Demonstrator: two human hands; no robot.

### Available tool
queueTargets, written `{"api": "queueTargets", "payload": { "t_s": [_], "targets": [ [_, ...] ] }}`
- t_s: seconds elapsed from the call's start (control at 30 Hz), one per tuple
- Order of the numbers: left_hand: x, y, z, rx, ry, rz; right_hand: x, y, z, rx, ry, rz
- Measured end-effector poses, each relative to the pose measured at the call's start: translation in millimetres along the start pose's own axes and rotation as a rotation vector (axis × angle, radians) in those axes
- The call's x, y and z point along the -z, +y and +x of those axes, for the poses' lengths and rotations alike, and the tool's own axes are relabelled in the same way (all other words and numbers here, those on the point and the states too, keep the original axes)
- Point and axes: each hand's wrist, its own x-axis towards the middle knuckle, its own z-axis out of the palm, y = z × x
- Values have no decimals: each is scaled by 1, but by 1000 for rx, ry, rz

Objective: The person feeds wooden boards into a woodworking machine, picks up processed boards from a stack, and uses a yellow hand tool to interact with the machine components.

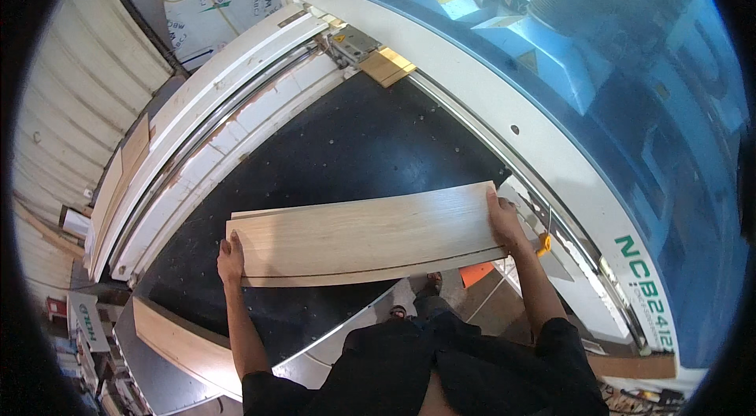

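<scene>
A long, pale wooden board [366, 235] spans the space between my two hands, above a black table. Along its near edge runs a thin dark groove. A sliver of light wood shows behind its far left edge; I cannot tell whether that is a second board. My left hand [230, 258] grips the left end, thumb on top and fingers mostly hidden beneath. At the right end, my right hand [506, 221] is closed on the edge in the same way. The black table surface [346, 140], dotted with small marks, lies under and beyond the board.
Another wooden board [185, 345] lies at lower left. A white machine rail [205, 61] borders the table's left side. To the right stands a machine with a blue transparent cover [630, 117]. A metal clamp block [352, 44] and yellowish plate [387, 67] sit at the far corner.
</scene>
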Motion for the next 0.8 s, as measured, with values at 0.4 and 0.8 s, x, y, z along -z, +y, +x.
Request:
{"api": "queueTargets", "payload": {
  "t_s": [0.4,0.8],
  "targets": [
    [23,-32,-16,93,-118,-154,2,-42,17,75,-23,-355],
    [11,-24,-88,322,98,-118,-12,-86,154,241,-135,-486]
  ]
}}
